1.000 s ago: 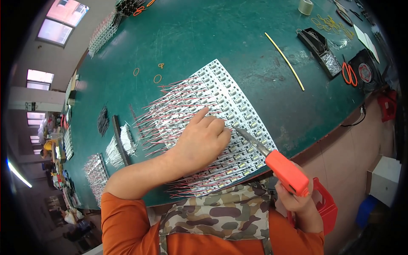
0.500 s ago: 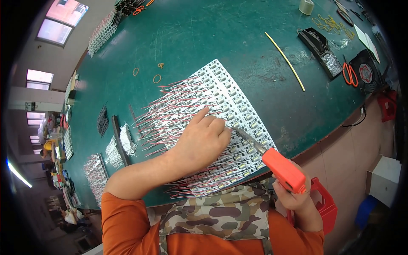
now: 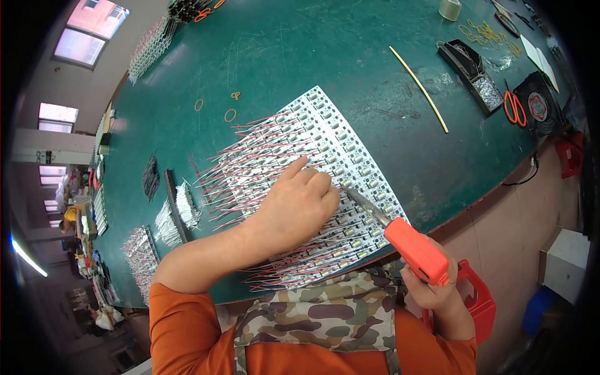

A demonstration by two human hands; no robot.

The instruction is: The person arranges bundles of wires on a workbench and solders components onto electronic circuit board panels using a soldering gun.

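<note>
A white panel of small circuit boards (image 3: 340, 139) lies in front of me on the bench, with thin red and pale wires (image 3: 240, 164) fanning off it to the left. Over its middle rests my left hand (image 3: 299, 203), its fingers bent together in a pinch close to the board; what they hold is hidden beneath them. A soldering iron (image 3: 417, 251) with a red-orange handle is gripped in my right hand (image 3: 431, 289). Its dark metal tip meets the board just right of my left fingertips.
Left of the panel lie bundles of white wires (image 3: 167, 224), a dark bar (image 3: 176, 206) and black wires (image 3: 151, 178). A yellow tube (image 3: 420, 89), a black soldering stand (image 3: 472, 76), orange scissors (image 3: 514, 109) and a fan (image 3: 539, 106) are to the right. Rubber bands (image 3: 230, 115) lie beyond.
Almost nothing differs. Both hands and the soldering iron keep their places, apart from a very slight shift of the iron's handle to the left.
</note>
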